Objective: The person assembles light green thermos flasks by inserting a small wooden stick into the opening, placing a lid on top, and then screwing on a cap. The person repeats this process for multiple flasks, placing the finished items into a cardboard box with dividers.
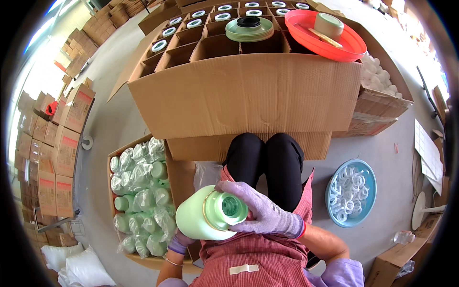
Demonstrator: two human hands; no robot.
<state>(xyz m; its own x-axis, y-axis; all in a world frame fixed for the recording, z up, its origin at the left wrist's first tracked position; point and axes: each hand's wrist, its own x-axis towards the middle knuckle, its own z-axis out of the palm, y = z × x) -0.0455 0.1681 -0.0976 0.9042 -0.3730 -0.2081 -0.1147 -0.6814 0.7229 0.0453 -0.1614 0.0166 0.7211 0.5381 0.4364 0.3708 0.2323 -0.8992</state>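
A pale green bottle (pixel 193 214) with a thin gold ring is tilted in front of my apron, its uncapped mouth turned to the right and up. My right hand (pixel 267 213), in a light purple glove, has its fingers and thumb around the neck end. Under the bottle's lower left side is my left hand (pixel 180 240), also gloved, supporting the body; its fingers are mostly hidden. To the left, an open carton (pixel 114 191) holds several similar green bottles (pixel 143 201), many in clear plastic bags.
Ahead stands a large divided carton (pixel 244 91) with several bottles in its cells. On it rest stacked green lids (pixel 249 31) and a red tray (pixel 306 36) with a green cup. A blue basin (pixel 330 201) of white rings is at right. Stacked boxes (pixel 67 148) line the left.
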